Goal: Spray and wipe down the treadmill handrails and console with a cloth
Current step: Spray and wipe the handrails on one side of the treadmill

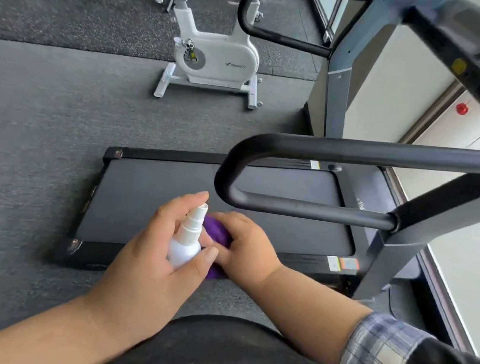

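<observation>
Nearest, the left hand (153, 250) has its grip wrapped around a small white spray bottle (188, 236), forefinger raised by the nozzle. Touching it, the right hand (246, 246) has its grip bunched on a purple cloth (217, 234), over the near edge of the treadmill (167, 199). This looks like the spraying step, wetting the cloth. Beyond, the near handrail (361, 150) waits; the next move likely calls for lifting the cloth onto it. A white exercise bike (214, 53) stands farthest.

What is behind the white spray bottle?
Behind the spray bottle, held by the left hand, sits a purple cloth gripped by the right hand. Most of the cloth is covered by both hands.
</observation>
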`<state>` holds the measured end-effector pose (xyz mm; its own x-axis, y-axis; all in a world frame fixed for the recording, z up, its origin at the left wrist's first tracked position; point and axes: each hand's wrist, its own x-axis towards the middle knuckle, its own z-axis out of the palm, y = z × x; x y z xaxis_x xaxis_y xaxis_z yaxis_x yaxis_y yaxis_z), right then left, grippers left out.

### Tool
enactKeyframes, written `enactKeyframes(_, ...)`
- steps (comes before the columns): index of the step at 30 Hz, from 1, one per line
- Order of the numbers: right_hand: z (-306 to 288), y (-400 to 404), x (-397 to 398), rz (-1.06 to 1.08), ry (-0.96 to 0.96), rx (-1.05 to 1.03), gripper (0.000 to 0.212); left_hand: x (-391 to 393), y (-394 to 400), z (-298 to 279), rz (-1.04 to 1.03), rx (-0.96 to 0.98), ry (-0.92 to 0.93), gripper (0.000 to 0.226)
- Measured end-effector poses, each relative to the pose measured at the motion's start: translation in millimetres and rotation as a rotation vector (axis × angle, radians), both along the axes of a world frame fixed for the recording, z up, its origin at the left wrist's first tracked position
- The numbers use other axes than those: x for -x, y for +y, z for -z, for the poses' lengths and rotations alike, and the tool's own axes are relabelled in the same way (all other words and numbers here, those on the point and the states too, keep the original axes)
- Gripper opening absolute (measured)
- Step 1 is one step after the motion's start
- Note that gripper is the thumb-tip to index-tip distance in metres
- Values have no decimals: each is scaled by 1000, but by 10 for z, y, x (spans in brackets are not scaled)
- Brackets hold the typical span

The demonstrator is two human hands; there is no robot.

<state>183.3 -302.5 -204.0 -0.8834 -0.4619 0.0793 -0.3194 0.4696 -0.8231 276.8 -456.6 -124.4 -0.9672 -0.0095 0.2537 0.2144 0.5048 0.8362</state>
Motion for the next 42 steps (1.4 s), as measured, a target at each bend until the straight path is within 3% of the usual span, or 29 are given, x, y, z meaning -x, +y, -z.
enactKeyframes(2,25,167,-48,225,-224,216,30,39,106,17,29,9,-18,64)
enactKeyframes(5,45,421,-20,472,-393,387,32,89,240,46,32,-5,-37,70)
enactKeyframes(7,58,640,-2,575,-497,479,36,162,380,57,58,-12,-74,73)
enactKeyframes(9,55,853,9,636,-548,543,38,244,546,47,96,10,-111,61)
enactKeyframes(14,-35,1281,51,677,-538,618,37,542,1035,79,172,78,-205,35)
enactKeyframes(21,-212,1876,203,715,-357,569,29,921,1808,169,358,115,-372,41)
enactKeyframes(26,-172,2354,452,781,-138,574,23,1163,2269,210,373,140,-438,41)
enactKeyframes(30,-53,2576,829,646,102,300,26,1315,2465,348,305,1,-504,41)
enactKeyframes(33,105,2586,1200,368,114,-201,49,1398,2461,507,176,-28,-590,34)
enactKeyframes(36,342,2481,1302,91,41,-653,66,1366,2400,645,41,90,-660,34)
enactKeyframes(42,488,2728,1530,-155,212,-784,102,1185,2296,673,-121,149,-612,35)
